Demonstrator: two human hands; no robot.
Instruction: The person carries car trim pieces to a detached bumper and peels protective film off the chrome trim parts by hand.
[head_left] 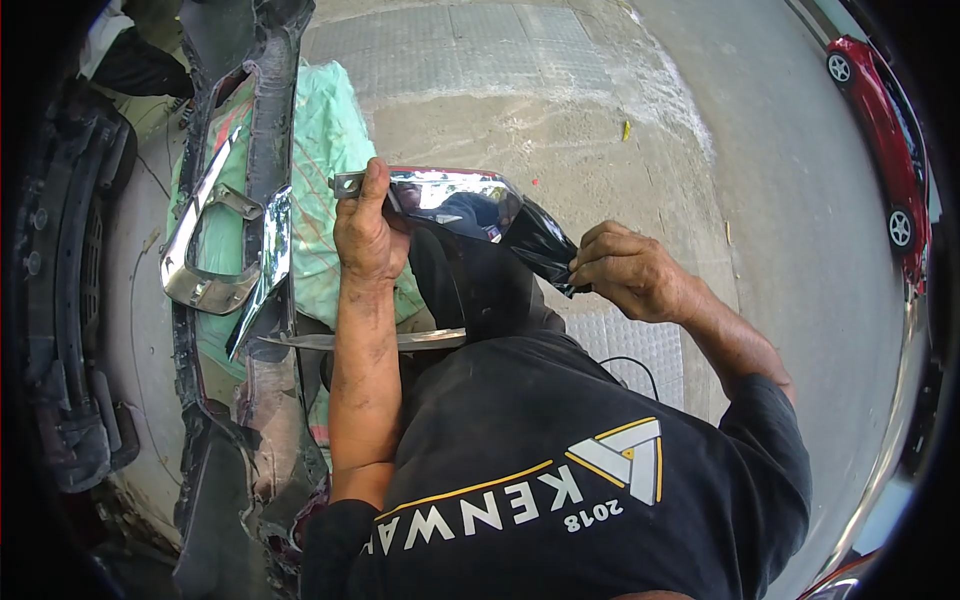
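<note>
while the left hand [368,232] holds chrome trim [455,188], the right hand [632,270] pinches film [540,240].

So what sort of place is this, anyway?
Perhaps an open-air car-body repair spot: a shiny trim piece is being worked on by hand, a worn bumper-like part lies alongside, and a red car shows at the picture's right.

Daylight, decent exposure; source direction unclear. Concrete [500,135] pale and bright. Chrome part [455,188] acts as a mirror, whitish glare along its upper side; chrome trim [178,262] has bright highlights too. Black film [541,243] shows glossy streaks. Left hand [368,235] and right hand [635,272] fairly crisp. Heavy fisheye: red car [883,130] bends at right, corners black, far-left bumper [62,270] murky.
</note>
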